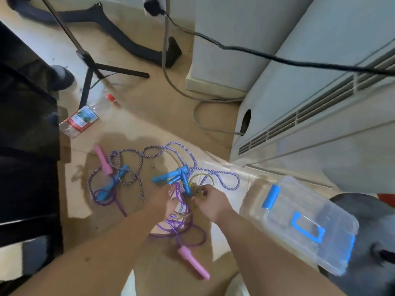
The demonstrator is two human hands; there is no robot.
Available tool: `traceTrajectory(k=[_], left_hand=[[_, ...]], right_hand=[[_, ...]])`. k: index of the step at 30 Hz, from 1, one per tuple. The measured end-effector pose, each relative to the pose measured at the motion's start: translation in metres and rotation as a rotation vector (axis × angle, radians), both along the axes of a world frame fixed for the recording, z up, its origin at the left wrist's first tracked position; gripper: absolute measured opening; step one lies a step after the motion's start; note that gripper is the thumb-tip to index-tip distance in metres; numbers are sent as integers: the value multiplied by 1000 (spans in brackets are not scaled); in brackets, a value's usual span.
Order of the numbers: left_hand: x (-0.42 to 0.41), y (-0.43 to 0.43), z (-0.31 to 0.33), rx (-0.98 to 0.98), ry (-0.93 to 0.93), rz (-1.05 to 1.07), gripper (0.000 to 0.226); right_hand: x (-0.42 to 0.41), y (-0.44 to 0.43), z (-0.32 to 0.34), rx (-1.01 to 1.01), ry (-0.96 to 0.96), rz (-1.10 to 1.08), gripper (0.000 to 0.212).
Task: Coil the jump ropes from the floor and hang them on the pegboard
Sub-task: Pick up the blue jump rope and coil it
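Note:
Several jump ropes lie tangled on the tan floor. A purple-and-white braided rope (215,174) loops widely across the middle. Blue handles (171,177) lie crossed at the tangle's centre, with another blue handle (111,184) to the left. A glossy purple rope (188,233) ends in a pink handle (193,262) near me; a second pink handle (103,160) lies at far left. My left hand (159,200) reaches into the tangle just below the blue handles. My right hand (210,200) pinches a thin rope strand beside them. The pegboard is out of view.
A clear plastic box with blue latches (303,223) sits at the right. A white vented unit (320,116) stands behind it. A crushed plastic bottle (82,118), a tripod leg (89,82), a grey hose (171,77) and a black cable (277,58) cross the floor beyond. Dark furniture (25,124) fills the left.

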State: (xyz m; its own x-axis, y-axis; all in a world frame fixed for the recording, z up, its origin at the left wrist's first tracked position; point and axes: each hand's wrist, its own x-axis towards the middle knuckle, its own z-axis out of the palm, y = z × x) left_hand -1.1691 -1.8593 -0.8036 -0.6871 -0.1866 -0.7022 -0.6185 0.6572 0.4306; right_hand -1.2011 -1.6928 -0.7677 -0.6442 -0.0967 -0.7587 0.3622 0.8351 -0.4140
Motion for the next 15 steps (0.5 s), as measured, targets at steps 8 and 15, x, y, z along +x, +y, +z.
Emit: traceTrajectory(k=[8,15], left_hand=[[5,2,-61,42,-69,12,39],[19,13,-68,101,-74,-46,48]], right_hand=[[28,-13,-88,-121,-174,-341,59],[33,-24,-85,-391,-261,-539,53]])
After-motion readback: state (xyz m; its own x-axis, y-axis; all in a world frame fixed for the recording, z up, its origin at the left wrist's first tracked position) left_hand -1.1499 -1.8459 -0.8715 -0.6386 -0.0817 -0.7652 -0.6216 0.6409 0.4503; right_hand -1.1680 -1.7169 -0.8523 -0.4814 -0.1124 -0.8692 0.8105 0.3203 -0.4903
